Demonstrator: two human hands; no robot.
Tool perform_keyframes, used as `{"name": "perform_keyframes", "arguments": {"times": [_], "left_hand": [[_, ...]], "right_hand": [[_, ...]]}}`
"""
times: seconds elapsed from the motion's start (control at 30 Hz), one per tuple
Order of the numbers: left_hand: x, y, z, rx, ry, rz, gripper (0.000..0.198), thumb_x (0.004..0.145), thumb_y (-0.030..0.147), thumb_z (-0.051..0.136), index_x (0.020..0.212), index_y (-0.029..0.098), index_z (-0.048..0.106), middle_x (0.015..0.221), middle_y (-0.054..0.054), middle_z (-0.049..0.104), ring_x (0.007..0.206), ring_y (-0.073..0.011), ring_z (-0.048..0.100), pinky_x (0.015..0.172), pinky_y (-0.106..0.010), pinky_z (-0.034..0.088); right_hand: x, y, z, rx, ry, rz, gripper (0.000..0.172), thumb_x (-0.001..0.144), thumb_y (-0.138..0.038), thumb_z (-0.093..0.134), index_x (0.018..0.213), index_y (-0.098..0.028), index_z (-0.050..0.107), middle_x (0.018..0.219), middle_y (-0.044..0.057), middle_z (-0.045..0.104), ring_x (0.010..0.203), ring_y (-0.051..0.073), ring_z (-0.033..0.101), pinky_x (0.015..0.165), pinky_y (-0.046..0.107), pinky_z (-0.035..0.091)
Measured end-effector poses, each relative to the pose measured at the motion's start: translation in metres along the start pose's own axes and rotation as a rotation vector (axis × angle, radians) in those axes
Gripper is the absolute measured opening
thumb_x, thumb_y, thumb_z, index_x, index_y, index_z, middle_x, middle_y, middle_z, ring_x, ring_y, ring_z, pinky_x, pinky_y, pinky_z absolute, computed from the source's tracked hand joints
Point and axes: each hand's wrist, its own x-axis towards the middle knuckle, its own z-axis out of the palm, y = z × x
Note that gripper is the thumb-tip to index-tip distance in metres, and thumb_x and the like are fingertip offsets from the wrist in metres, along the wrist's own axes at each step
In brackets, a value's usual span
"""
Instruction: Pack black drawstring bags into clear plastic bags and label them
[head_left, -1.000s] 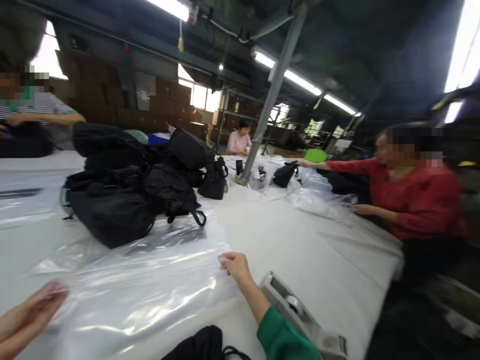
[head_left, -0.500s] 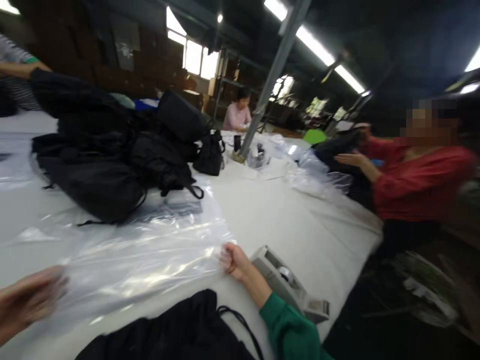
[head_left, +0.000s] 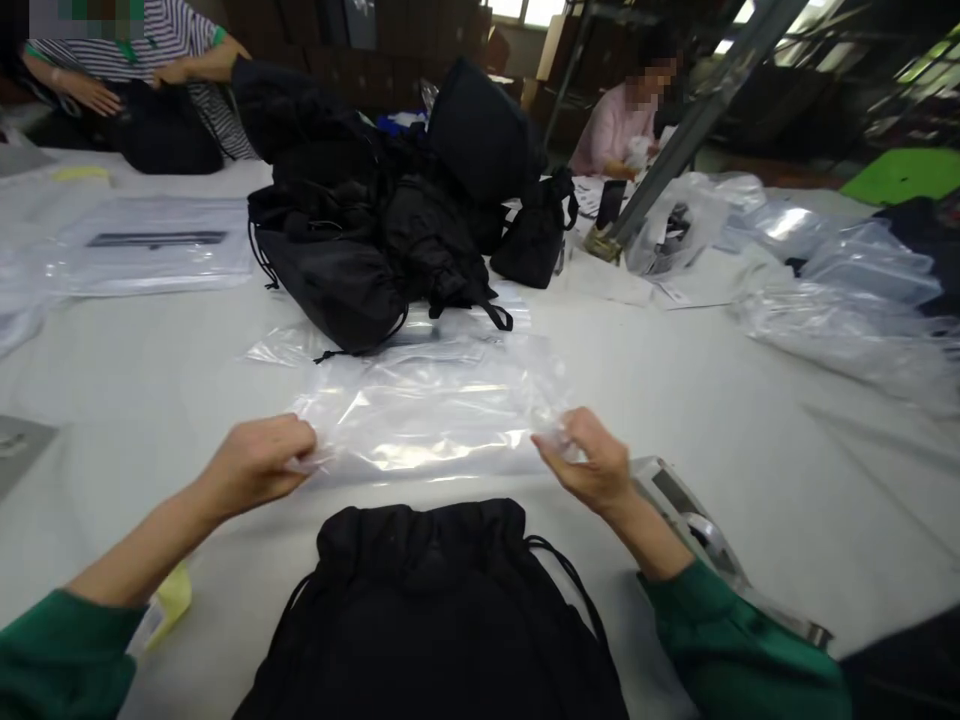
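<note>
While left fingers (head_left: 289,440) and right fingers (head_left: 592,440) pinch its ends, clear plastic (head_left: 431,415) between them, black drawstring bag (head_left: 435,620) nearer.

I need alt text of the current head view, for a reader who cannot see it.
A person's left hand and right hand hold clear plastic between them over a white table. A black drawstring bag lies in the foreground; a heap of black bags sits farther back.
</note>
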Motion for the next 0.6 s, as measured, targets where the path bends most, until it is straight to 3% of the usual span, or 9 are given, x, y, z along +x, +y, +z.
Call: {"name": "perform_keyframes", "arguments": {"times": [0.07, 0.13, 0.23, 0.33, 0.5, 0.6], "left_hand": [[-0.022, -0.001, 0.03, 0.234, -0.272, 0.091, 0.015, 0.082, 0.013, 0.051, 0.068, 0.02, 0.052, 0.067, -0.001, 0.052, 0.062, -0.0159, 0.047, 0.06, -0.026, 0.034], [-0.045, -0.002, 0.054, 0.342, -0.393, 0.056, 0.016, 0.085, 0.013, 0.045, 0.072, 0.02, 0.052, 0.07, -0.003, 0.055, 0.065, -0.0181, 0.051, 0.062, -0.028, 0.038], [-0.068, 0.004, 0.069, 0.367, -0.419, -0.076, 0.016, 0.088, 0.015, 0.043, 0.077, 0.02, 0.054, 0.075, -0.005, 0.059, 0.071, -0.0197, 0.056, 0.068, -0.03, 0.043], [-0.076, 0.016, 0.065, 0.272, -0.42, -0.176, 0.014, 0.085, 0.015, 0.045, 0.08, 0.02, 0.057, 0.078, -0.005, 0.062, 0.075, -0.0196, 0.058, 0.074, -0.03, 0.047], [-0.076, 0.044, 0.062, -0.1, -0.39, -0.37, 0.018, 0.082, 0.024, 0.047, 0.082, 0.022, 0.064, 0.076, -0.003, 0.067, 0.081, -0.0223, 0.063, 0.079, -0.032, 0.051], [-0.078, 0.065, 0.065, -0.426, -0.371, -0.589, 0.021, 0.078, 0.035, 0.052, 0.072, 0.02, 0.065, 0.073, -0.003, 0.069, 0.081, -0.027, 0.063, 0.074, -0.034, 0.053]], "right_hand": [[-0.03, 0.01, 0.02, -0.114, -0.212, -0.11, 0.018, 0.087, -0.022, 0.057, 0.07, -0.023, 0.05, 0.071, 0.003, 0.057, 0.07, 0.02, 0.054, 0.071, 0.033, 0.046], [-0.062, 0.014, 0.032, -0.127, -0.28, -0.11, 0.016, 0.089, -0.019, 0.05, 0.074, -0.021, 0.055, 0.069, 0.004, 0.059, 0.068, 0.021, 0.056, 0.071, 0.035, 0.047], [-0.1, 0.007, 0.032, -0.138, -0.291, -0.053, 0.015, 0.092, -0.018, 0.045, 0.091, -0.018, 0.06, 0.077, 0.008, 0.065, 0.072, 0.023, 0.059, 0.071, 0.036, 0.048], [-0.123, -0.008, 0.021, -0.115, -0.325, 0.036, 0.017, 0.093, -0.024, 0.047, 0.099, -0.019, 0.062, 0.084, 0.009, 0.069, 0.075, 0.023, 0.062, 0.07, 0.033, 0.05], [-0.134, -0.033, 0.014, 0.068, -0.43, 0.501, 0.022, 0.089, -0.036, 0.051, 0.083, -0.02, 0.065, 0.066, 0.0, 0.064, 0.056, 0.016, 0.057, 0.056, 0.025, 0.046], [-0.126, -0.051, 0.013, 0.323, -0.428, 0.699, 0.031, 0.085, -0.047, 0.055, 0.076, -0.019, 0.065, 0.062, -0.001, 0.06, 0.061, 0.018, 0.056, 0.061, 0.027, 0.048]]}}
